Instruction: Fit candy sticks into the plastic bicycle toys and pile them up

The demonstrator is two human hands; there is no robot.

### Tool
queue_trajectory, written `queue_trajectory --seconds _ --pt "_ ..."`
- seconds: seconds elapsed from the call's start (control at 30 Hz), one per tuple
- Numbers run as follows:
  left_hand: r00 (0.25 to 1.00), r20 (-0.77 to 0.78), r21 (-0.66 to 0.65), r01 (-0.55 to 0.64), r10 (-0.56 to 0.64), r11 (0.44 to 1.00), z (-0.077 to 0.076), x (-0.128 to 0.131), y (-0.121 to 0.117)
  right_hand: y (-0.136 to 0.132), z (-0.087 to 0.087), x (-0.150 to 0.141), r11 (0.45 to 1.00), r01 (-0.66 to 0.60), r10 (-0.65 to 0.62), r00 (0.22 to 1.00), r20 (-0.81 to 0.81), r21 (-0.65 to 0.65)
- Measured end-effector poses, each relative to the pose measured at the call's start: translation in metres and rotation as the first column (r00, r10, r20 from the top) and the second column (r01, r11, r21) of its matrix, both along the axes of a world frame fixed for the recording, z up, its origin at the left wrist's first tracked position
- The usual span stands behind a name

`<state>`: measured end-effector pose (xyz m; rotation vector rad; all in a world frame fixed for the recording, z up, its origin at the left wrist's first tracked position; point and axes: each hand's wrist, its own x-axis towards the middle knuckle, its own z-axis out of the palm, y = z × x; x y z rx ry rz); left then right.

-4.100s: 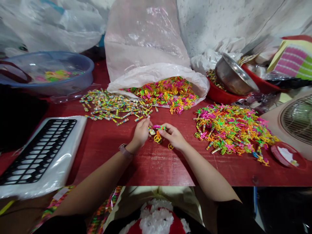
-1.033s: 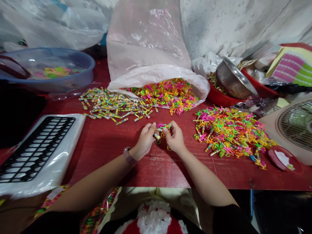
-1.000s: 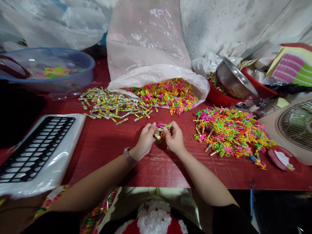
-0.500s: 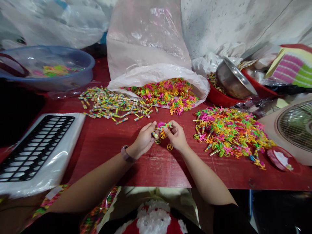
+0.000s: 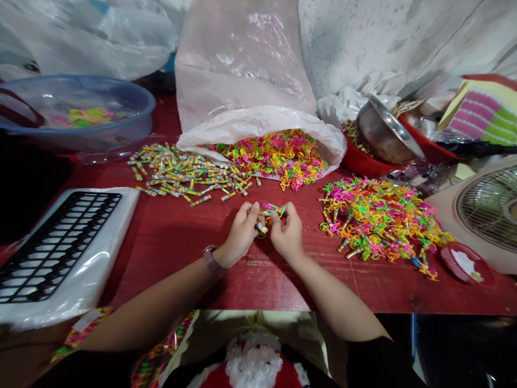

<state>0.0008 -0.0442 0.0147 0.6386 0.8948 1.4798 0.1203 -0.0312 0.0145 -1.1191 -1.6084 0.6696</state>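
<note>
Over the middle of the red table (image 5: 169, 269), my two hands meet with fingertips almost touching. My left hand (image 5: 239, 233) is closed around small printed tubes (image 5: 262, 228) with a wrapped look; one end sticks out below its fingers. My right hand (image 5: 287, 234) pinches a small plastic toy part (image 5: 270, 207), pink and green, against the end of a tube. Yellow bits show between the hands, partly hidden by the fingers. Beyond my left hand lies a heap of similar printed tubes (image 5: 186, 170). To the right is a pile of colourful plastic toys with tubes in them (image 5: 379, 218).
A large white sack (image 5: 246, 70) spills colourful plastic parts (image 5: 278, 153) at the back. A blue basin (image 5: 133, 126) and a black abacus (image 5: 60, 242) on plastic sheets are left. On the right stand a steel bowl (image 5: 388, 132), a fan (image 5: 493, 210) and a small red basket (image 5: 456, 264).
My hands have turned slightly and drawn closer at the fingertips. The yellow and green wheels seen on the table below them no longer show there. The piles look the same.
</note>
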Motion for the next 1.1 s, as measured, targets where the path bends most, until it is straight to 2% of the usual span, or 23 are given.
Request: queue_trajectory --seconds 0.1,0.2,0.23,0.27,0.3,0.37,0.4,0.43,0.5,0.57,0.6,0.67,0.73,0.77,0.83,0.93,1.0,1.1 --pt "0.996 -0.065 0.067 0.060 -0.056 0.996 0.004 -0.004 0.001 0.008 0.008 0.003 1.000 -0.030 0.030 0.999 -0.031 -0.009" --pt "0.996 -0.073 0.083 0.058 -0.052 0.995 0.009 -0.013 0.005 0.025 0.035 0.035 0.998 -0.057 0.058 0.992 -0.109 0.016" --pt "0.998 -0.061 0.078 0.032 -0.028 0.996 0.011 -0.017 0.007 0.031 0.047 0.054 0.998 -0.007 0.015 0.991 -0.130 0.058" --pt "0.999 -0.044 0.071 0.004 -0.001 0.997 0.013 -0.021 0.009 0.037 0.059 0.075 0.988 0.102 -0.082 0.984 -0.160 0.116" --pt "0.999 -0.026 0.064 -0.021 0.023 0.998 0.014 -0.025 0.012 0.043 0.070 0.099 0.955 0.229 -0.190 0.960 -0.207 0.187" --pt "0.999 0.000 0.048 -0.054 0.054 0.997 0.016 -0.031 0.016 0.053 0.087 0.140 0.834 0.474 -0.376 0.863 -0.336 0.283" --pt "0.998 0.005 0.036 -0.064 0.064 0.997 0.016 -0.033 0.018 0.058 0.091 0.155 0.799 0.528 -0.423 0.834 -0.353 0.290" --pt "0.998 0.007 0.024 -0.069 0.069 0.997 0.016 -0.034 0.020 0.063 0.092 0.162 0.794 0.535 -0.439 0.833 -0.336 0.288" --pt "0.998 0.011 0.000 -0.059 0.059 0.998 0.013 -0.034 0.022 0.075 0.083 0.157 0.868 0.423 -0.387 0.905 -0.179 0.260" --pt "1.000 0.009 -0.026 -0.015 0.016 1.000 0.008 -0.033 0.023 0.089 0.065 0.130 0.960 0.211 -0.230 0.969 0.091 0.185" --pt "1.000 0.001 -0.042 0.008 -0.008 0.999 0.006 -0.032 0.023 0.098 0.054 0.112 0.985 0.113 -0.142 0.961 0.239 0.132" --pt "0.999 -0.025 -0.075 0.039 -0.041 0.996 0.000 -0.031 0.024 0.115 0.033 0.077 1.000 0.027 -0.029 0.849 0.527 0.013" --pt "0.995 -0.052 -0.089 0.075 -0.080 0.993 -0.005 -0.030 0.024 0.129 0.016 0.051 0.991 0.111 -0.025 0.701 0.712 -0.074" --pt "0.991 -0.065 -0.088 0.112 -0.118 0.990 -0.007 -0.029 0.024 0.135 0.009 0.044 0.982 0.166 -0.041 0.641 0.767 -0.086" --pt "0.971 -0.088 -0.082 0.217 -0.224 0.973 -0.009 -0.027 0.022 0.141 0.001 0.039 0.970 0.237 -0.091 0.573 0.815 -0.058" --pt "0.932 -0.088 -0.077 0.346 -0.352 0.935 -0.011 -0.024 0.020 0.145 -0.001 0.048 0.970 0.243 -0.148 0.559 0.816 0.009" --pt "0.935 -0.046 -0.071 0.348 -0.351 0.935 -0.012 -0.024 0.020 0.145 0.001 0.057 0.974 0.227 -0.155 0.573 0.805 0.026" --pt "0.968 0.017 -0.070 0.252 -0.251 0.965 -0.013 -0.029 0.024 0.140 0.001 0.067 0.978 0.203 -0.166 0.602 0.781 0.052"
